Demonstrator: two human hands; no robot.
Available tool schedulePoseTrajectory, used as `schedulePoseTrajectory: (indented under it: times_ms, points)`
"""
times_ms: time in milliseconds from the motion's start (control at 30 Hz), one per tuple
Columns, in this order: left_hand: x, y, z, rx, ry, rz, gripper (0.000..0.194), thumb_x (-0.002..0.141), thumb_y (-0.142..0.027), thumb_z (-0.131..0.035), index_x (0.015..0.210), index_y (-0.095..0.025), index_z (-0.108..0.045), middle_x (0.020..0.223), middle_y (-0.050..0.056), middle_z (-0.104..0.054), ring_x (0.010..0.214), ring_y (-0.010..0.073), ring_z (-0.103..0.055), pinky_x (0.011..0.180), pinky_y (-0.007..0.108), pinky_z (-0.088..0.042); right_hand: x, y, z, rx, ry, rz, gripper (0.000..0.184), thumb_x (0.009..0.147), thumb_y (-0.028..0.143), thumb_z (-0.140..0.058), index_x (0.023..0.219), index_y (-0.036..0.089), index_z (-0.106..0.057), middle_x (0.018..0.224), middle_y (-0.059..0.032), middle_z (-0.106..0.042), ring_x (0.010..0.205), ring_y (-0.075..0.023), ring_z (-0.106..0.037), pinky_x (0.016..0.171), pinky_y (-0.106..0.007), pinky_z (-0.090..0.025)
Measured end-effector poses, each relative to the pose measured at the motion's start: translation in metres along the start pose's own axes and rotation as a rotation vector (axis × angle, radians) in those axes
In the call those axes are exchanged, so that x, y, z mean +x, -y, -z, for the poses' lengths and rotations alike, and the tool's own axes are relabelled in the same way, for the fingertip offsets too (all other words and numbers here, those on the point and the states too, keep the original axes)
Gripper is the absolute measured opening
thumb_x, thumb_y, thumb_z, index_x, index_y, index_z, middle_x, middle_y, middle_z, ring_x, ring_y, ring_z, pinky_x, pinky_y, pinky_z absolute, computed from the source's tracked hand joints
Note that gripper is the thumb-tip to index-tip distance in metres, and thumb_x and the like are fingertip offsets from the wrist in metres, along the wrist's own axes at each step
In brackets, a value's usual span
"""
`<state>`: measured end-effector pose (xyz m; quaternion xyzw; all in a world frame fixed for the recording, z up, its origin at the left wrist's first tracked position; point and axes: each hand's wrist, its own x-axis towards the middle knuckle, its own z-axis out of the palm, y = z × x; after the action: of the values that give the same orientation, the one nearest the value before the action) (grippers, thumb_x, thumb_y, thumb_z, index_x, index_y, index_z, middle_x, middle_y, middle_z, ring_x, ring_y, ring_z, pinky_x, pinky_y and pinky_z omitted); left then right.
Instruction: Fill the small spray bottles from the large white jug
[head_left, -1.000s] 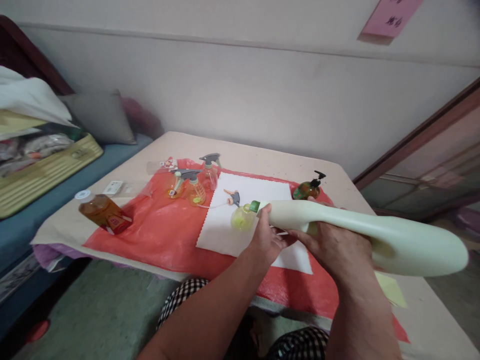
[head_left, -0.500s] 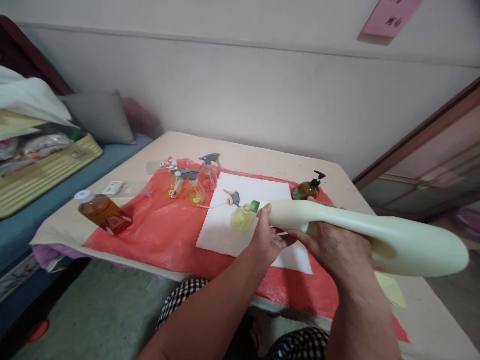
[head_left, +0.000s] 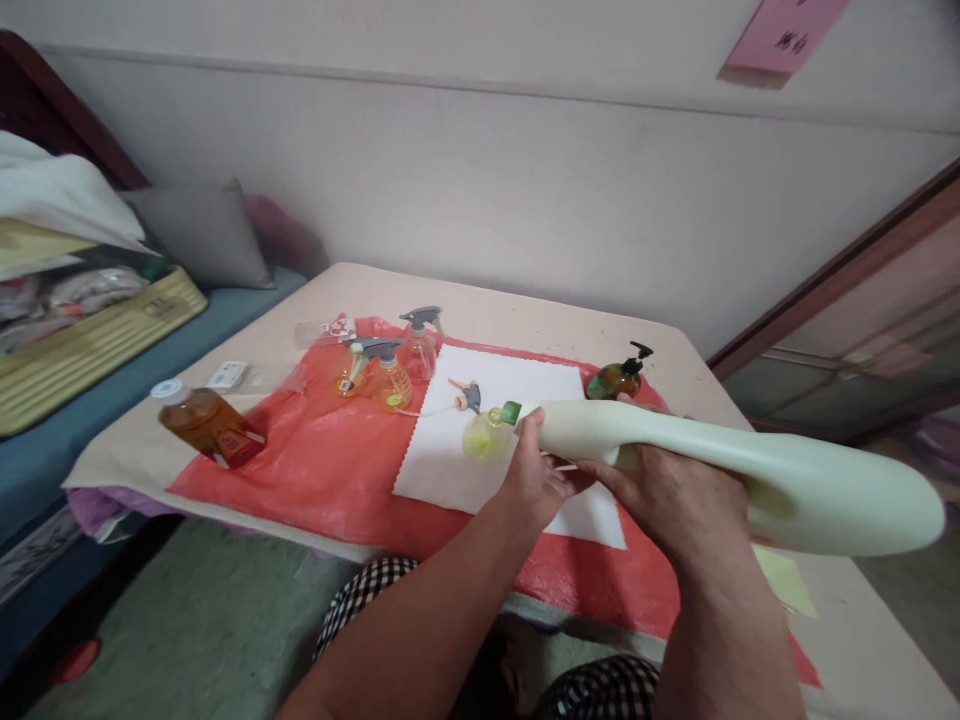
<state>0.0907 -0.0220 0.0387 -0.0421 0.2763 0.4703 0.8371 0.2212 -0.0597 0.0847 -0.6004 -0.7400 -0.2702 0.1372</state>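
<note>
Both hands on the long pale green plastic jug (head_left: 832,490), held tilted on its side above the surface (head_left: 885,610). Right hand (head_left: 679,495): fingers curled around the narrow middle, clamped; some fingertips hidden behind the jug. Left hand (head_left: 538,472): thumb pressed on the neck, other fingers spread and extended underneath, partly covered by the palm; neck held between thumb and fingers. Small green translucent piece (head_left: 511,412) sat at the jug's neck end, right by the mouth of the round clear yellow-tinted bottle (head_left: 485,437); could not tell whether they touched. That bottle was on the white scalloped-edge sheet (head_left: 442,455), over the red plastic sheet (head_left: 322,470). Gray-and-orange spray head (head_left: 468,396) lay just behind the bottle, its thin tube running left. Clear spray bottles with gray triggers (head_left: 391,382) were grouped left of the white sheet; amber bottle with a white cap (head_left: 210,422) farther left, tilted in view. Dark green-brown bottle with a black pump (head_left: 615,380) was at the far right edge of the white sheet.
</note>
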Motion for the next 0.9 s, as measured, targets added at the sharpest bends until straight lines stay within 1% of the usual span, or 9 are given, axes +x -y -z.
schedulePoseTrajectory:
  times_ms: [167,267,400,600,900]
  points:
    - [0.0011,0.0001,0.0008,-0.007,0.004,0.007,0.042,0.089,-0.053,-0.058,0.109,-0.016,-0.063,0.094,0.011,-0.064,0.080,0.0226,-0.065,0.061,0.032,-0.060,0.0005,0.0003,0.0006,0.009,0.005,-0.002,0.075,0.095,0.053,-0.056,0.155,0.013,-0.037,0.114,-0.0213,-0.069,0.104,-0.0376,-0.067,0.081,-0.045,-0.056]
    - [0.0011,0.0001,0.0010,-0.003,0.007,0.005,0.041,0.089,-0.053,-0.059,0.109,-0.017,-0.063,0.094,0.011,-0.064,0.080,0.0225,-0.065,0.061,0.032,-0.060,0.0004,0.0000,0.0003,0.011,-0.002,-0.001,0.073,0.095,0.054,-0.055,0.154,0.014,-0.039,0.112,-0.0204,-0.069,0.105,-0.0374,-0.067,0.081,-0.046,-0.056]
    - [0.0004,-0.0001,0.0005,-0.009,0.003,0.000,0.041,0.089,-0.052,-0.058,0.108,-0.016,-0.063,0.094,0.011,-0.064,0.078,0.0216,-0.065,0.060,0.032,-0.059,-0.0001,-0.0004,0.0001,0.006,-0.017,0.008,0.071,0.096,0.054,-0.054,0.151,0.012,-0.043,0.110,-0.0211,-0.069,0.106,-0.0370,-0.067,0.082,-0.045,-0.057]
    - [0.0007,0.0000,0.0001,-0.001,0.000,0.001,0.042,0.090,-0.052,-0.057,0.107,-0.015,-0.064,0.093,0.010,-0.064,0.076,0.0207,-0.065,0.059,0.031,-0.060,0.0000,0.0005,0.0005,0.005,0.000,-0.007,0.071,0.095,0.054,-0.054,0.152,0.014,-0.041,0.111,-0.0204,-0.069,0.104,-0.0365,-0.067,0.080,-0.045,-0.056]
    - [0.0002,-0.0003,0.0001,0.005,-0.003,0.003,0.042,0.090,-0.053,-0.057,0.107,-0.015,-0.063,0.093,0.010,-0.064,0.076,0.0208,-0.065,0.060,0.031,-0.060,-0.0004,-0.0001,-0.0002,0.005,0.005,-0.008,0.072,0.095,0.054,-0.054,0.151,0.010,-0.043,0.111,-0.0220,-0.069,0.104,-0.0365,-0.067,0.081,-0.044,-0.056]
